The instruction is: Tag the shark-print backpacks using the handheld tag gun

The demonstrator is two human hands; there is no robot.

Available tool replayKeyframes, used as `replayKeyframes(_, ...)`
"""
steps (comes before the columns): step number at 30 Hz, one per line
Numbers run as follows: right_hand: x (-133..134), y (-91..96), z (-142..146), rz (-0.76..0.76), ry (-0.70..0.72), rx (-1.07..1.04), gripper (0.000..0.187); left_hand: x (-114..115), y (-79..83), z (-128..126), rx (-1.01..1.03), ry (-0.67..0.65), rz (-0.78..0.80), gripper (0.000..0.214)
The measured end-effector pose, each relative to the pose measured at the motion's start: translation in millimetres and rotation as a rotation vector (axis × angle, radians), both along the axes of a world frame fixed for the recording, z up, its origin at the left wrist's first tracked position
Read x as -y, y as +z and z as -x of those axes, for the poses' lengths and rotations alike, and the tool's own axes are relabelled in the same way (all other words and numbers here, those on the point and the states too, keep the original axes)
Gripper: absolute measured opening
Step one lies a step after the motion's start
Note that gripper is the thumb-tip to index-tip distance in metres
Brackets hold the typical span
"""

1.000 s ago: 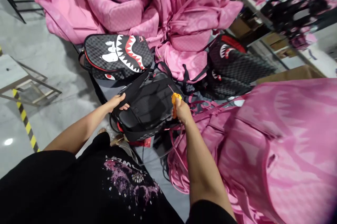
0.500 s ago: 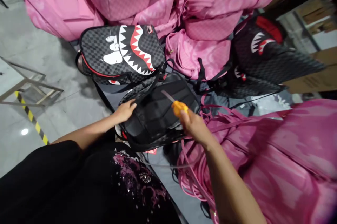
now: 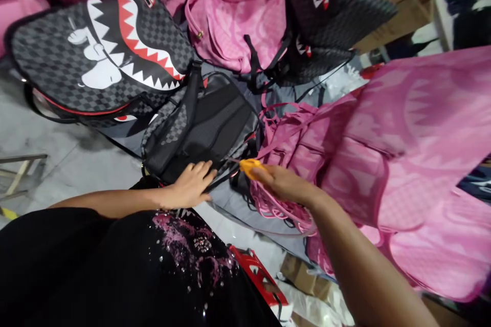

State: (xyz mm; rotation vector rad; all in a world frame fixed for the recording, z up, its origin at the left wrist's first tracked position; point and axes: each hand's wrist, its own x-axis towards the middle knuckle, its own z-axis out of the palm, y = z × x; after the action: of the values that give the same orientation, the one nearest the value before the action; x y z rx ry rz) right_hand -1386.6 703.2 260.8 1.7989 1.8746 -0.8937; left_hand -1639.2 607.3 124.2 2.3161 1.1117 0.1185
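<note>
At left, a checkered bag sits beside the black backpack, which lies back panel up on the desk. We rest our left hand, fingers spread, on the backpack's near edge. We hold the orange tool at its near-right side, gripped in our right hand, near pink bags.

The grey worktop in front of me shows in strips; nearest me lies a black backpack, beyond it to my left a checkered shark-mouth bag, farther back a small pink bag, to my right piled pink backpacks
</note>
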Motion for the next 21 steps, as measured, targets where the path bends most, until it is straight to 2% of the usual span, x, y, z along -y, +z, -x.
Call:
replayKeyframes(2, 10, 2.2, -3, 0.021, -0.054, 0.018, 0.055, 21, -2.6, -22, -0.046, -0.105, -0.023, 0.095)
replayKeyframes(4, 23, 3.9, -12, -0.069, -0.110, 0.096, 0.058, 37, -10.6, -36, -0.078, -0.152, -0.134, 0.085)
replayKeyframes(6, 41, 5.6, -27, -0.043, -0.117, 0.088, 0.057, 45, -19.8, -44, -0.083, -0.188, -0.256, 0.069)
replayKeyframes(9, 78, 7.5, -51, -0.070, -0.172, 0.085, 0.054, 45, -27.8, -50, -0.188, -0.200, -0.283, 0.059)
replayKeyframes(11, 106, 6.6, -65, -0.068, -0.260, 0.061, 0.055, 41, -27.0, -53, -0.320, -0.103, -0.185, 0.063)
replayKeyframes(12, 119, 5.0, -71, -0.003, -0.290, -0.008, 0.057, 39, -24.9, -54, -0.364, -0.036, -0.125, 0.069)
replayKeyframes(14, 143, -1.4, -79, 0.137, -0.319, -0.183, 0.060, 36, -18.8, -53, -0.367, 0.102, -0.043, 0.079)
replayKeyframes(15, 152, -6.0, -83, 0.143, -0.338, -0.232, 0.059, 35, -15.5, -51, -0.315, 0.171, -0.021, 0.079)
replayKeyframes(16, 161, -11.2, -85, 0.092, -0.370, -0.228, 0.055, 32, -12.5, -48, -0.218, 0.241, 0.005, 0.076)
replayKeyframes(18, 174, -22.2, -86, -0.027, -0.437, -0.187, 0.049, 21, -9.0, -41, 0.082, 0.432, 0.193, 0.063)
replayKeyframes(19, 179, -27.4, -85, -0.019, -0.445, -0.218, 0.048, 14, -8.8, -36, 0.234, 0.523, 0.333, 0.054)
replayKeyframes(21, 185, -35.8, -81, 0.138, -0.380, -0.409, 0.052, -4, -12.4, -26, 0.449, 0.703, 0.649, 0.040)
